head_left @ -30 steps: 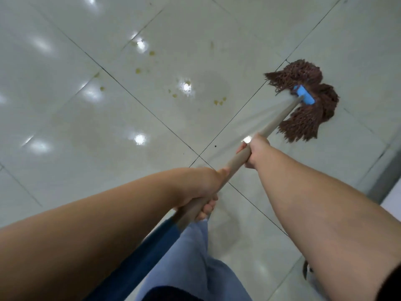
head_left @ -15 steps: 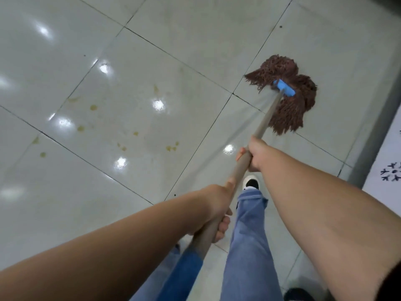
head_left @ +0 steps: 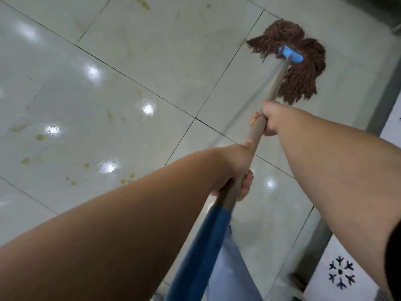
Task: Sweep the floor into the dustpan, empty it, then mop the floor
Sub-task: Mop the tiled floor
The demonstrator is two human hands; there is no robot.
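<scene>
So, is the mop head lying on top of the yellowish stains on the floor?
No, the mop head rests on a tile at the upper right, while the yellowish stains are spread over the tiles far to its left.

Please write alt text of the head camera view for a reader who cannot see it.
Both hands grip a mop handle: the right hand further down it, the left hand nearer the body. The brown mop head rests on pale floor tiles; yellowish stains lie to the left.

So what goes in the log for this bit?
stage: mopping | left hand: grips mop handle | right hand: grips handle | mop head: on floor | yellow spots: remain
</scene>
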